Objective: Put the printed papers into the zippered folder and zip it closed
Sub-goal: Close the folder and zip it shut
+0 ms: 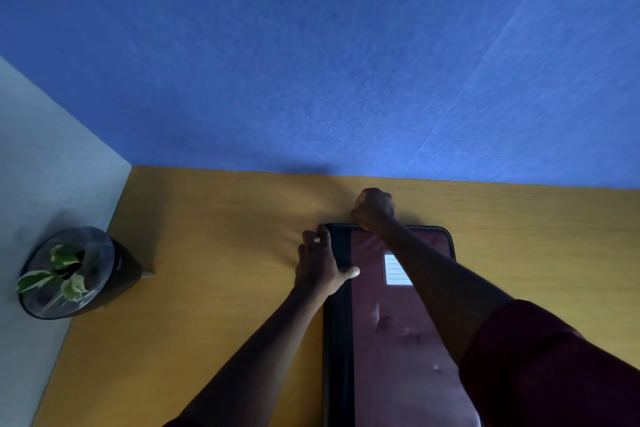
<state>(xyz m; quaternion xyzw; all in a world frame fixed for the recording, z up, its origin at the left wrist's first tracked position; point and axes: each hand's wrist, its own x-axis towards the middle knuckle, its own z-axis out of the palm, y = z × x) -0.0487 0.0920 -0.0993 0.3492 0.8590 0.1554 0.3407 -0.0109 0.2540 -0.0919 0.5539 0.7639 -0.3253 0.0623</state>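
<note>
Right hand (374, 210) fingers curled into a fist at the far edge of the zippered folder (398, 322), near its far-left corner; likely pinching the zipper pull, but the pull itself is hidden under the hand, so can't tell what is gripped. Left hand (320, 262) fingers spread and fairly straight, pressing on the folder's dark spine strip on the left side, thumb lying across onto the maroon cover. One folder, lying flat and closed on the yellow-wood table (207, 270), long axis running away from the person; near end cut off by the frame bottom. One white lined label (396, 270) on the cover, just right of the left thumb, partly covered by the right forearm. Printed papers not visible. One potted plant (69, 274) well left of the folder, off the table's left edge. Blue wall (311, 45) beyond the folder. Scene dim, zipper teeth hard to make out.
</note>
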